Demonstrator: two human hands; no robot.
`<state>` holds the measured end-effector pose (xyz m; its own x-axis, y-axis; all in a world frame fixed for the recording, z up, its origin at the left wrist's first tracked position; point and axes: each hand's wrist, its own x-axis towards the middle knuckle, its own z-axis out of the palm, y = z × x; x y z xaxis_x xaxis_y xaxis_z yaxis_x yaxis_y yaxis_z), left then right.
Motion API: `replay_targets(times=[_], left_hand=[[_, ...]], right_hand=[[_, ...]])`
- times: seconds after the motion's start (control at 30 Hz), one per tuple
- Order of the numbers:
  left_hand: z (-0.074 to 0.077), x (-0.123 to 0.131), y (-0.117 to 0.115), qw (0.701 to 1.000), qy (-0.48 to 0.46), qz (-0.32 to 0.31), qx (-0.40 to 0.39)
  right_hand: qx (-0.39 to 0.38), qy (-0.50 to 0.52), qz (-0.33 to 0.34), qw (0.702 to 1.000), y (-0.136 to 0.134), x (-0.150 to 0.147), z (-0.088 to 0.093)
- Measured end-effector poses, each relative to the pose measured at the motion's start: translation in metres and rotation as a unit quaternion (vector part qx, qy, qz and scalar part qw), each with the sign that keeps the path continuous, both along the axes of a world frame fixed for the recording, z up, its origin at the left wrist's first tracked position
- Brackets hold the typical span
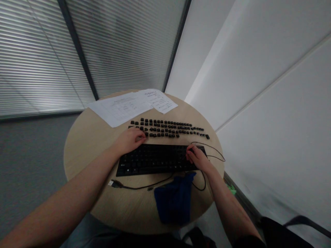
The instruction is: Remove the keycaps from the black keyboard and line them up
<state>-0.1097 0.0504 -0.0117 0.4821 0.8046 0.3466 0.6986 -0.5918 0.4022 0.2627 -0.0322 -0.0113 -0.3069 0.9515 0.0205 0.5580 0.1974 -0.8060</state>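
A black keyboard (155,159) lies on the round wooden table, a few of its keys near the left end showing white marks. Beyond it, loose black keycaps (165,130) stand in several rough rows. My left hand (131,139) rests at the left end of these rows, fingers curled and pressed together by the nearest keycaps; what they hold, if anything, is too small to make out. Over the right part of the keyboard is my right hand (196,156), its fingers bent in a pinch against the keys. Whether something sits between those fingertips is hidden.
Printed paper sheets (121,106) lie at the table's far left. A blue cloth (174,199) is at the near edge, beside the keyboard's cable, which ends in a USB plug (115,184). The cable also loops at the right. A white wall (279,113) stands close on the right.
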Motion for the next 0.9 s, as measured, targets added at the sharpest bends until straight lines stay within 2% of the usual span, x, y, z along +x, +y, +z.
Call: replay_targets(times=[0.1, 0.3, 0.4, 0.57, 0.9], left_hand=[[-0.003, 0.003, 0.002, 0.999, 0.028, -0.030, -0.011], [-0.006, 0.003, 0.001, 0.999, 0.032, -0.024, -0.009], [-0.003, 0.003, -0.001, 0.999, 0.037, -0.023, -0.007], [-0.003, 0.003, -0.002, 0.999, 0.042, -0.022, -0.002], [-0.003, 0.001, -0.005, 0.997, 0.060, -0.027, 0.026]], right_hand=[[0.012, -0.054, 0.011, 0.998, -0.005, -0.003, 0.003], [0.083, -0.097, 0.004, 0.992, -0.012, -0.003, -0.001], [0.095, -0.066, -0.018, 0.993, -0.013, 0.000, -0.012], [0.104, 0.044, -0.083, 0.990, -0.015, 0.003, -0.033], [0.124, 0.085, -0.082, 0.985, -0.017, 0.002, -0.037]])
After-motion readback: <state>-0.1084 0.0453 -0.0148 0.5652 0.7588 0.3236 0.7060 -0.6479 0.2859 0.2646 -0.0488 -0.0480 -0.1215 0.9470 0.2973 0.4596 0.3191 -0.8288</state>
